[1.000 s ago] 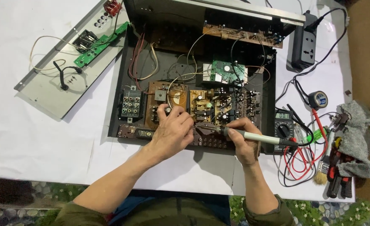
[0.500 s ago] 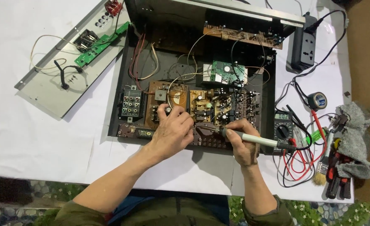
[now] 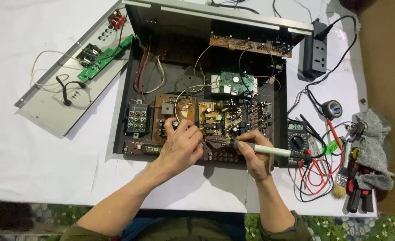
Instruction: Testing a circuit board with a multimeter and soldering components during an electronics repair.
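While the right hand (image 3: 256,159) wraps round the soldering iron (image 3: 262,149) in a pen-like grip, fingers closed on the pale handle, its dark tip reaches leftward over the brown circuit board (image 3: 206,117) at the near edge of the open black chassis (image 3: 125,96). The left hand (image 3: 181,146) sits right there too, fingers curled and bunched down on the board just left of the tip; whether it pinches a wire or a part I cannot tell, the fingers hide it. By my reading that iron is light and stiff, easy to steer from the handle and nowhere else, since the metal end is likely hot, and its cord trails off to the right of the chassis. The board looks rigid but fragile, crowded with small parts and thin wires, so a light touch at its edges seems wise. Right of the chassis lie a multimeter (image 3: 297,137) with red and black leads (image 3: 314,174), a roll of tape (image 3: 332,109), a small brush (image 3: 340,182), red-handled pliers (image 3: 357,185) and a grey cloth (image 3: 372,138); behind those, a black power strip (image 3: 316,52). Left of the chassis rests a detached grey panel (image 3: 50,105) carrying a green board (image 3: 103,59) and loose wires. Everything sits on a white table cover (image 3: 32,169), with a patterned floor showing at the near edge and brown floor beyond the right side.
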